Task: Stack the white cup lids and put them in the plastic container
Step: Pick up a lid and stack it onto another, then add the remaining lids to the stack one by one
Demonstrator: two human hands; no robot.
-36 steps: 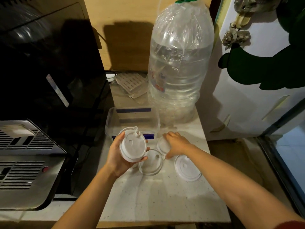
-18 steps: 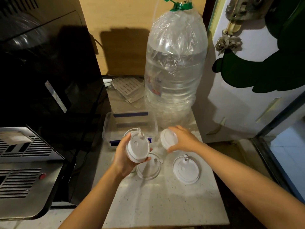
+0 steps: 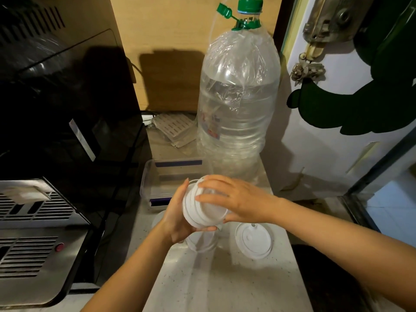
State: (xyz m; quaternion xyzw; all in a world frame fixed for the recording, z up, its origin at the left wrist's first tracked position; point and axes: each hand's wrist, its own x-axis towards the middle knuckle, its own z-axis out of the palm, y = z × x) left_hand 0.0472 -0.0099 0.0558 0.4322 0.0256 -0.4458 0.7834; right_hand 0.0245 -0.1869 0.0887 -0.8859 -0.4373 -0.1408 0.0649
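My left hand (image 3: 177,216) grips a small stack of white cup lids (image 3: 202,213) from the left, held above the counter. My right hand (image 3: 234,199) lies over the stack's right side, pressing a lid onto it. One white lid (image 3: 253,242) lies flat on the counter to the right. A further lid (image 3: 201,243) lies under my hands, mostly hidden. The clear plastic container (image 3: 148,176) with blue clips stands just behind my hands, its front partly covered.
A big water bottle (image 3: 238,104) with a green cap stands behind the container. A black machine (image 3: 67,122) and a steel appliance (image 3: 33,233) fill the left side. The speckled counter (image 3: 220,284) ends at the right, next to a white door.
My right hand lifted a lid off the counter and carried it left onto the stack in my left hand. Both hands now meet on the stack.
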